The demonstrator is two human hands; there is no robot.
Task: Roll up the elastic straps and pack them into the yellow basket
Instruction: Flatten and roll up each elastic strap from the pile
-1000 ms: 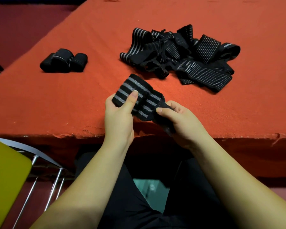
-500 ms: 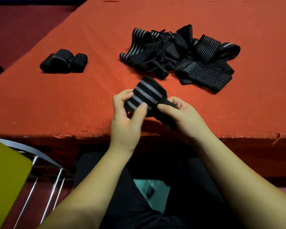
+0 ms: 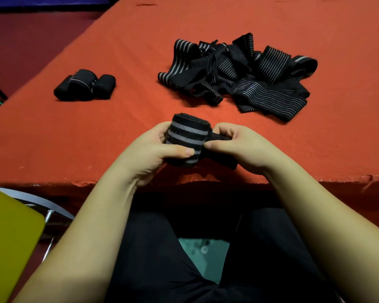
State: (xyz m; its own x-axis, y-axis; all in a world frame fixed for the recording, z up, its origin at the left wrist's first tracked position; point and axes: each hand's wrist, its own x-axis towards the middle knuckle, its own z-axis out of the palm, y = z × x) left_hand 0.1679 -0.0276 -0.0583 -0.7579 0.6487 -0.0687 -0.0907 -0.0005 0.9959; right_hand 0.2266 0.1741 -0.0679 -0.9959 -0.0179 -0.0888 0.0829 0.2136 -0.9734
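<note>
A black elastic strap with grey stripes (image 3: 185, 139) is being rolled just above the near edge of the red felt-covered table (image 3: 79, 136). The roll is gripped by the left hand (image 3: 153, 149), thumb curled across its front, while the loose black tail is pinched by the right hand (image 3: 234, 142). The rolling step seems nearly done — the tail must next be wound on. Three finished black rolls (image 3: 84, 87) lie far left; an unrolled heap of striped black straps (image 3: 239, 77) waits far right. At near left a yellow surface (image 3: 9, 237) — possibly the basket — is seen.
</note>
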